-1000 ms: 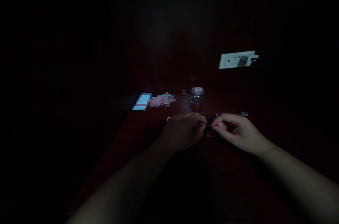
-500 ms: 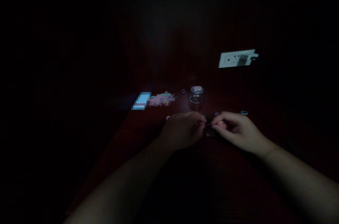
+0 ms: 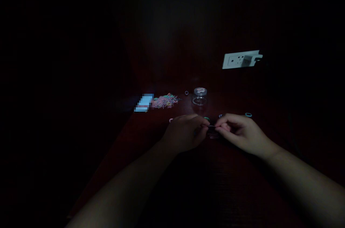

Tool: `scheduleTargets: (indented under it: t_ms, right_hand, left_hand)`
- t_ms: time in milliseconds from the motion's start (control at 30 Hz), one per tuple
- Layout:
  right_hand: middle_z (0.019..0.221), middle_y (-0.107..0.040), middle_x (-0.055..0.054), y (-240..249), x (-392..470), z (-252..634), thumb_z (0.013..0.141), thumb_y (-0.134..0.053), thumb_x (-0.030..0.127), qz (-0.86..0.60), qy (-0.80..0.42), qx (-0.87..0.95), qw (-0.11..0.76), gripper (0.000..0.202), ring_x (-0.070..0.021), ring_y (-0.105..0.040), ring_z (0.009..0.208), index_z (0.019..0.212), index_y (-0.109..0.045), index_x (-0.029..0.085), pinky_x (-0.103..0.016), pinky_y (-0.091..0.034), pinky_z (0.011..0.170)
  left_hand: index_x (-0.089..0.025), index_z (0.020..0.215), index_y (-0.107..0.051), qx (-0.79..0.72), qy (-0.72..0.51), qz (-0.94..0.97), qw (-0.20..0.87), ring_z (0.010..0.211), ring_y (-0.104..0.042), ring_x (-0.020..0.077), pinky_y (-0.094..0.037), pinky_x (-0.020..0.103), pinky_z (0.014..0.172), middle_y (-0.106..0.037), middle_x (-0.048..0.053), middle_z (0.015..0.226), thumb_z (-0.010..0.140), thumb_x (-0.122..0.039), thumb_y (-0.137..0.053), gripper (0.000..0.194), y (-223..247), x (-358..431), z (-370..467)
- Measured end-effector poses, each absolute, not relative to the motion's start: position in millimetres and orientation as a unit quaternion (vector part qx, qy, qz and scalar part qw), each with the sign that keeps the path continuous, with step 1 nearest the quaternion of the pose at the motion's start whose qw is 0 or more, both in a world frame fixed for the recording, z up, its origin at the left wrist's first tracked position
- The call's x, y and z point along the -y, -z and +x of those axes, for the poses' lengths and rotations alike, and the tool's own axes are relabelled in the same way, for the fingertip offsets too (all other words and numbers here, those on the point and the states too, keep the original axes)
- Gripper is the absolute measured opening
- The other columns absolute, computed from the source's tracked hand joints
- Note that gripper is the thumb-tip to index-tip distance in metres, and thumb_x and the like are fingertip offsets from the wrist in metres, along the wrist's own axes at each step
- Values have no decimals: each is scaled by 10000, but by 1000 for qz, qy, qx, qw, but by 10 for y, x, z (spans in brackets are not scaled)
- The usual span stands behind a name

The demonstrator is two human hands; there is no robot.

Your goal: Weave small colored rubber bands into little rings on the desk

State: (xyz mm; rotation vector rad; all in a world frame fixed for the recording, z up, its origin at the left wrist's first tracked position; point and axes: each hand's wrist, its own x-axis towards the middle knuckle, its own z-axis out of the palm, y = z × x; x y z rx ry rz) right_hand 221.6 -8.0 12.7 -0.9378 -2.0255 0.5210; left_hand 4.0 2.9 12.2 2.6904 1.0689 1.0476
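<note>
My left hand [image 3: 185, 133] pinches one end of a thin pale strand [image 3: 212, 126], which may be a small band. The other end is between the closed fingertips of my right hand [image 3: 241, 133]. The strand spans the short gap between both hands. Just beyond the fingers lie a green ring [image 3: 206, 118] and a dark blue ring [image 3: 220, 116], both partly hidden. A pink ring [image 3: 171, 120] shows behind my left hand, and a teal ring [image 3: 248, 115] lies beyond my right hand. Some dim pinkish pieces [image 3: 214, 135] are below the strand.
A clear lidded jar [image 3: 199, 97] stands behind the hands on the dark red table [image 3: 126, 133]. Left of it are a small purple ring [image 3: 186, 93], a heap of colourful bands [image 3: 165, 101] and a lit, pixelated phone-like object [image 3: 144, 102]. A socket panel [image 3: 234, 60] is on the wall.
The fingertips have shifted very slightly, and more of the green ring shows beside my left hand. Both hands keep their pinch on the strand.
</note>
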Motion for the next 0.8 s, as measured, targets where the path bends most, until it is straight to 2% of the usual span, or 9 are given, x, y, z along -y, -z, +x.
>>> scheduleTargets:
  t_ms: [433,800]
  right_hand:
    - [577,-516,27,-129,83,2214,879,-615,366,-376,-208,806,408,193,-109,-489,515,816,-657,189,-220,-459,492]
    - [607,-569,9,-133,81,2213,876,-624,364,-368,-219,804,412,205,-116,-519,530,799,-673,181,-236,-485,517]
  left_hand:
    - [-231,907,-666,-342,-342,875,33,741,-642,131,-480,281,681,-718,-12,872,897,-280,-532,143,-121,-24,37]
    - [-228,890,-655,-351,-340,872,36,741,-638,123,-473,276,683,-710,-28,866,891,-282,-548,119,-135,-9,31]
